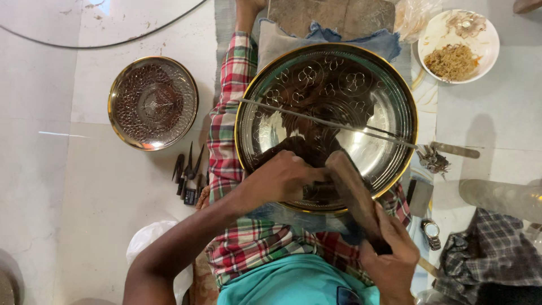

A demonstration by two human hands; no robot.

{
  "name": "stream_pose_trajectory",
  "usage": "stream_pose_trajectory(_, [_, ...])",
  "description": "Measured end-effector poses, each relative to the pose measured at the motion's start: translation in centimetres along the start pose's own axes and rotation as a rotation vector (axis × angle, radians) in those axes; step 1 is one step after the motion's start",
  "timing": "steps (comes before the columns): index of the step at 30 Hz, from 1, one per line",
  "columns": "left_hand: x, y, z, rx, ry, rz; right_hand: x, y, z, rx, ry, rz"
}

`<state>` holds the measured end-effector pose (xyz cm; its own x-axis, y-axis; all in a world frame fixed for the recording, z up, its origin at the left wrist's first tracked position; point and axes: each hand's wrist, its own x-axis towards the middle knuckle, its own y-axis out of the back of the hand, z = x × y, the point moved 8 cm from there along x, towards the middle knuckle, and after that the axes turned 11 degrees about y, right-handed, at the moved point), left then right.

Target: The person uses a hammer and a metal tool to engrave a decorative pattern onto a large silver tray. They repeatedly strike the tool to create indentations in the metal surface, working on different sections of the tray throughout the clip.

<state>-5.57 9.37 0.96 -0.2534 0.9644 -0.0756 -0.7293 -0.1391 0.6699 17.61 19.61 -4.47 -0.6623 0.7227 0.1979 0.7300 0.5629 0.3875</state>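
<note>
Large round engraved metal tray with a brass rim [361,107] lay on my lap. My left hand [280,178] was closed on a small tool, not clearly seen, pressed to the tray's near part. My right hand [392,255] gripped a dark wooden mallet [353,189] at the tray's near edge. Smaller patterned metal bowl [152,103] sat on the floor left of the tray.
</note>
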Motion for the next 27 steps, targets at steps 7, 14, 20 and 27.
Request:
stream_pose_trajectory(7, [-2.1,-0.1,-0.7,-0.015,0.181,0.249,5.3,0.1,-2.8,0.159,0.065,-0.23])
stream_pose_trajectory(14, [-3.6,-0.4,-0.6,0.044,0.293,0.477,10.5,-1.5,-5.6,0.041,0.195,-0.454])
stream_pose_trajectory(20, [-5.2,-1.1,-0.5,-0.084,0.453,0.636,13.8,-3.2,-9.7,-0.178,0.316,-0.695])
stream_pose_trajectory(27, [-6.7,-2.8,-0.6,-0.16,0.647,0.848,15.7,-4.9,-11.7,-0.378,0.305,-0.842])
